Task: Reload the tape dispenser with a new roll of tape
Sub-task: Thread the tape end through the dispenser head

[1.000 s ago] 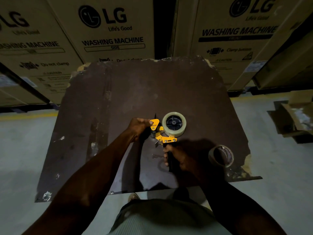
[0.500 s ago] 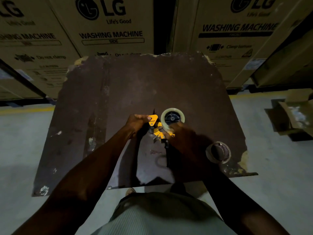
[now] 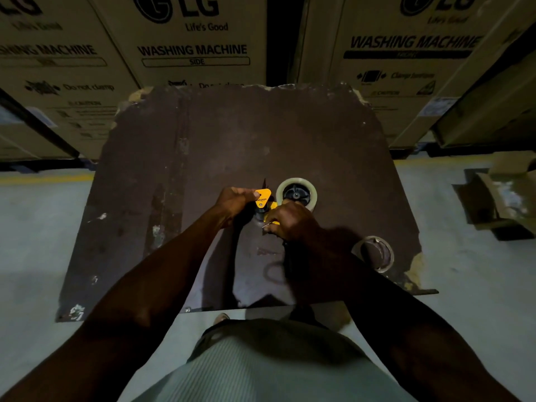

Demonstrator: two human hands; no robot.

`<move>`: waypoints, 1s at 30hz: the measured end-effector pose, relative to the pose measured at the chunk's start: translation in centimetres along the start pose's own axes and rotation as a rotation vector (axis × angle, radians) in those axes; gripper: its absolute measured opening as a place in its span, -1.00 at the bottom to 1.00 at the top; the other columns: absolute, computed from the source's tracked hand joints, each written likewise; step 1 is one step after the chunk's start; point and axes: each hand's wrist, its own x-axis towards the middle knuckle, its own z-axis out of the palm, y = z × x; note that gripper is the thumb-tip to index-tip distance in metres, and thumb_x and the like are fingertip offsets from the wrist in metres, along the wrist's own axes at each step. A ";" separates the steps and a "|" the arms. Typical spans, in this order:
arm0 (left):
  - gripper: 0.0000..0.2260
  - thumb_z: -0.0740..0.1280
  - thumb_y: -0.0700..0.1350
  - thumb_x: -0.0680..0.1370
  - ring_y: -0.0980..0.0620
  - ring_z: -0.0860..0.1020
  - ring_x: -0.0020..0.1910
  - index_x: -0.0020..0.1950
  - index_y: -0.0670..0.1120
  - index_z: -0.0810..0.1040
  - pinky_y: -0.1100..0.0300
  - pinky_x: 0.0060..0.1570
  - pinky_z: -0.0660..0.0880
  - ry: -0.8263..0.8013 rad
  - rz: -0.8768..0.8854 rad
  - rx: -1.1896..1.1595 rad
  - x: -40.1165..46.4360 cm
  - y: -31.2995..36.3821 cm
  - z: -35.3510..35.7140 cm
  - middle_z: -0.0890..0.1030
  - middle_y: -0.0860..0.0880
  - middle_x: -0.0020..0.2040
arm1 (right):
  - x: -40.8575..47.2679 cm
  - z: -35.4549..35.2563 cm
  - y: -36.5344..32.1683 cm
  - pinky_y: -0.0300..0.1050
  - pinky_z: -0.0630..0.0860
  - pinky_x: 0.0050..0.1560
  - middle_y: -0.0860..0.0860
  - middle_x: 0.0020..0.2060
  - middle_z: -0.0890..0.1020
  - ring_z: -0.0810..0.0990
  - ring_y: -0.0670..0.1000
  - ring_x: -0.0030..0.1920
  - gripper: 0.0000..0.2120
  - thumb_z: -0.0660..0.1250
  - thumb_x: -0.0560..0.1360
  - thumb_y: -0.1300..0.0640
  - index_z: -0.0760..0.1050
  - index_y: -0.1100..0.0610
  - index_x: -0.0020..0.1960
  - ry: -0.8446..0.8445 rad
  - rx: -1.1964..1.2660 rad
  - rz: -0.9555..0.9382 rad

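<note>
- On the dark, chipped board (image 3: 290, 134) in front of the person lies a yellow tape dispenser (image 3: 263, 198), with a roll of clear tape (image 3: 295, 193) seated on its black hub.
- The left hand (image 3: 235, 201) grips the front end of the dispenser, its thumb pressed on the yellow triangular plate.
- The right hand (image 3: 290, 217) is curled over the dispenser's middle, just below the roll; its fingertips pinch at something there, though whether that is tape or the frame cannot be told.
- Near the board's right corner, well apart from the dispenser, lies an almost spent tape roll (image 3: 374, 253), flat on its side.
- Behind the board stand cardboard boxes (image 3: 197, 50) printed "LG" and "WASHING MACHINE".
- To the right, on the grey floor (image 3: 464, 285), sits an open carton (image 3: 504, 195).
</note>
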 end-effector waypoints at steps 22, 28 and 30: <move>-0.77 0.49 -0.28 0.46 0.07 0.68 -0.33 0.09 -0.27 0.61 0.21 -0.27 0.64 0.046 -0.051 -0.110 -0.2 0.1 0.0 0.68 -0.13 -0.15 | -6.4 -0.1 0.4 -0.08 0.43 -0.16 0.08 -0.13 0.69 0.67 0.12 -0.08 -0.55 0.11 0.61 -0.19 0.62 0.10 -0.07 0.118 0.260 0.569; -0.37 0.55 0.35 0.17 -0.16 0.67 -0.13 -0.07 -0.15 0.62 -0.13 -0.12 0.66 0.299 -0.233 -0.168 2.8 -3.4 -1.9 0.69 -0.19 0.00 | -6.4 1.5 2.0 0.07 0.53 0.12 0.05 0.13 0.66 0.60 0.12 0.14 -0.42 0.48 0.33 -0.36 0.61 -0.04 0.21 -0.340 1.303 0.879; -0.49 0.49 0.28 0.34 -0.20 0.65 -0.12 -0.06 -0.15 0.58 -0.14 -0.12 0.64 0.294 -0.297 -0.154 1.4 -2.7 -1.5 0.66 -0.19 -0.02 | -5.9 2.7 1.9 0.05 0.63 -0.03 0.12 0.06 0.67 0.68 0.14 0.02 -0.45 0.55 0.32 -0.27 0.60 0.06 0.15 -0.392 1.311 0.877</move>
